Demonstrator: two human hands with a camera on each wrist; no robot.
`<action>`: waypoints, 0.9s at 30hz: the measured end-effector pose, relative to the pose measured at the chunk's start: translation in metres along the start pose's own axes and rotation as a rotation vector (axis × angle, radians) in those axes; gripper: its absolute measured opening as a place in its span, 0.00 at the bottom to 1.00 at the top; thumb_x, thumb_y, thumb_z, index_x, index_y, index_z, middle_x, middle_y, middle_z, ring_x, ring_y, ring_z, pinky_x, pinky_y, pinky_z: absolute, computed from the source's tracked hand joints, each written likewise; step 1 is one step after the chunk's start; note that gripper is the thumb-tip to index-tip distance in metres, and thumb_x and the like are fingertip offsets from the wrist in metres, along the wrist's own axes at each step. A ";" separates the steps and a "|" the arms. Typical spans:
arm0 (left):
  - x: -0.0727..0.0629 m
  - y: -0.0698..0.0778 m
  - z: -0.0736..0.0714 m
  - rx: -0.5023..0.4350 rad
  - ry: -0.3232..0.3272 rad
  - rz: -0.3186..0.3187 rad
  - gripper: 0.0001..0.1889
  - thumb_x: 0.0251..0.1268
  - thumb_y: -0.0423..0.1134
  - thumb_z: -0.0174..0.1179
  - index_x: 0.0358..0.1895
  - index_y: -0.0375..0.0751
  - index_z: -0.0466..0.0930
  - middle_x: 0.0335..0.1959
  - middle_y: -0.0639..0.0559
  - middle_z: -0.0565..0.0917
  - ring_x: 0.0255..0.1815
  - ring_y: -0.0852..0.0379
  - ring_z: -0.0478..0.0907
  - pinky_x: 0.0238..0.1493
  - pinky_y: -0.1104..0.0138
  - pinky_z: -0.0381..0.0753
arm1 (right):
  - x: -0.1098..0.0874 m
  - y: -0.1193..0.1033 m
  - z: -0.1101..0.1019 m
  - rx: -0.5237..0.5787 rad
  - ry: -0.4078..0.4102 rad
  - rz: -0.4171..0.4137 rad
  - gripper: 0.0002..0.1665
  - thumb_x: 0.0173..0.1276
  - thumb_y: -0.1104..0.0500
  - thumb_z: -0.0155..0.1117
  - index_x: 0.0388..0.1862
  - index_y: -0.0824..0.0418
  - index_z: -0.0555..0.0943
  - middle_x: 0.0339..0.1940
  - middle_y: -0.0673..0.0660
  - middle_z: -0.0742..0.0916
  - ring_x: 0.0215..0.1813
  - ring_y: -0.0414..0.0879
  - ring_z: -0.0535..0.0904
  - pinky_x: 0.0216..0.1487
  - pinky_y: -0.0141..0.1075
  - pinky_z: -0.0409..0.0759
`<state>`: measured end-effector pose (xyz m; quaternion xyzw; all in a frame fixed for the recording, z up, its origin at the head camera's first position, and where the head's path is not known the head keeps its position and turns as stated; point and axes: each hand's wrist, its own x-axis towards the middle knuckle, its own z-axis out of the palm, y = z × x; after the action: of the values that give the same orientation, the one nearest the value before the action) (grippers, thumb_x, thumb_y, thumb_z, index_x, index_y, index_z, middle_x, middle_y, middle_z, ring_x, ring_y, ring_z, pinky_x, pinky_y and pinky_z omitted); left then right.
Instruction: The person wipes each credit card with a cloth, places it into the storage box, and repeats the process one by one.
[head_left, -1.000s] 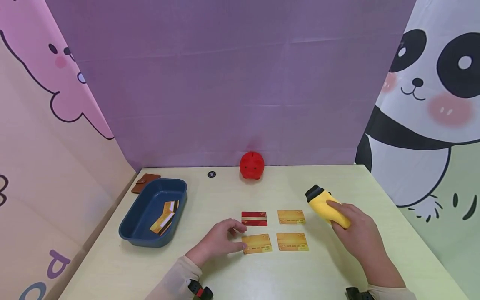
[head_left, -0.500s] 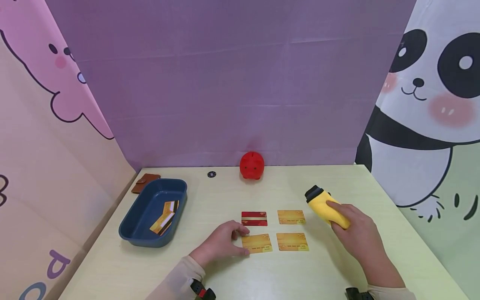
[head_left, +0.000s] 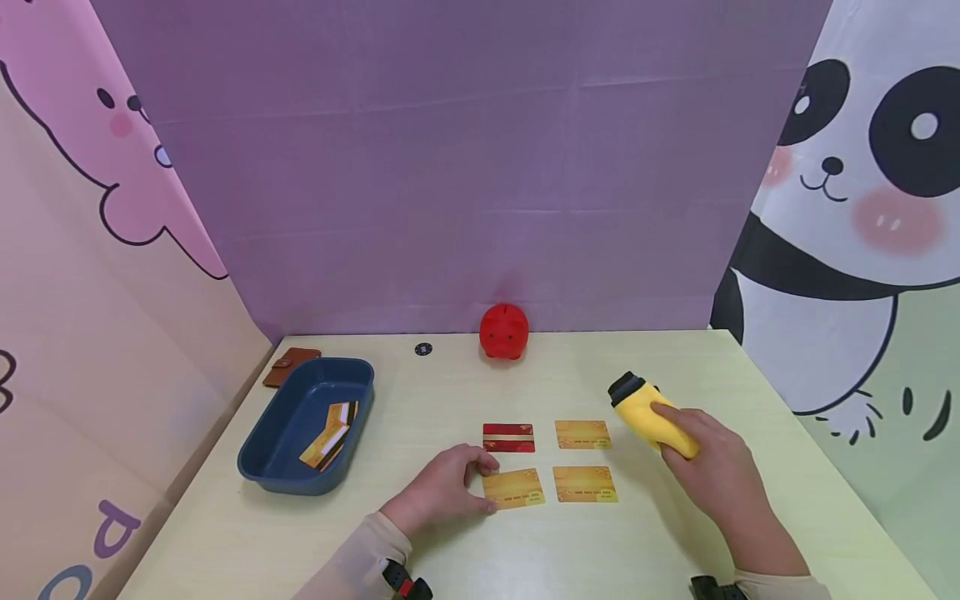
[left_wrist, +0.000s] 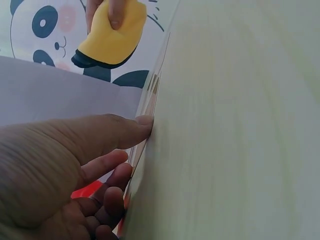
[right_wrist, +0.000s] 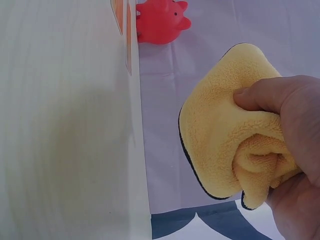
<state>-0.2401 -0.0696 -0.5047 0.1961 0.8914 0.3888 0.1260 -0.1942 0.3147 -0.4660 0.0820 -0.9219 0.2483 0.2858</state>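
Observation:
My left hand pinches the near-left gold bank card, thumb at its lower edge and fingertips at its left side. In the left wrist view, the card's edge is tipped slightly off the table beside the thumb. My right hand grips a folded yellow cloth with dark edging, held above the table on the right. In the right wrist view, the fluffy cloth bunches between thumb and fingers. A red bank card and two more gold bank cards, one far and one near, lie flat.
On the left stands a blue tray with gold cards inside. Behind it lies a brown wallet. A black chip and a red piggy bank are at the table's back edge, before a purple backdrop.
My left hand has shifted slightly right, its thumb sliding from the gold card's left edge to its lower edge. The card has tilted slightly. My right hand with the cloth has barely moved.

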 end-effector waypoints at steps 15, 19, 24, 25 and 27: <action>-0.001 0.000 0.001 -0.009 -0.001 -0.016 0.25 0.49 0.40 0.85 0.52 0.54 0.86 0.45 0.62 0.79 0.47 0.57 0.73 0.53 0.62 0.76 | 0.000 0.000 0.000 -0.007 -0.009 0.009 0.35 0.57 0.70 0.77 0.65 0.56 0.84 0.52 0.60 0.88 0.51 0.64 0.84 0.48 0.62 0.83; -0.001 -0.002 0.001 -0.017 -0.002 0.009 0.25 0.48 0.38 0.85 0.51 0.53 0.87 0.44 0.59 0.79 0.45 0.56 0.72 0.46 0.65 0.75 | 0.000 0.000 0.001 -0.001 0.001 -0.006 0.35 0.56 0.71 0.77 0.64 0.57 0.84 0.52 0.59 0.88 0.51 0.64 0.85 0.48 0.61 0.83; -0.002 -0.004 0.000 -0.029 0.002 0.038 0.24 0.48 0.37 0.84 0.50 0.52 0.86 0.43 0.56 0.79 0.43 0.56 0.72 0.43 0.68 0.75 | 0.000 0.000 0.000 0.002 0.005 -0.012 0.35 0.55 0.71 0.77 0.64 0.56 0.84 0.51 0.59 0.88 0.50 0.63 0.85 0.47 0.61 0.83; -0.002 -0.004 0.000 -0.034 0.003 0.044 0.25 0.48 0.37 0.85 0.50 0.52 0.86 0.42 0.56 0.78 0.43 0.56 0.72 0.43 0.68 0.75 | 0.000 0.000 0.000 0.001 0.005 -0.013 0.35 0.55 0.71 0.77 0.64 0.56 0.84 0.51 0.59 0.88 0.50 0.63 0.85 0.47 0.61 0.83; -0.001 -0.005 0.000 -0.036 0.001 0.049 0.25 0.48 0.37 0.84 0.51 0.52 0.85 0.43 0.56 0.78 0.44 0.56 0.72 0.44 0.68 0.76 | 0.000 0.000 0.000 -0.001 0.004 -0.016 0.36 0.55 0.71 0.77 0.64 0.56 0.84 0.51 0.58 0.88 0.49 0.63 0.85 0.47 0.60 0.83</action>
<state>-0.2405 -0.0729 -0.5080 0.2153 0.8793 0.4076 0.1196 -0.1946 0.3144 -0.4660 0.0887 -0.9208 0.2459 0.2895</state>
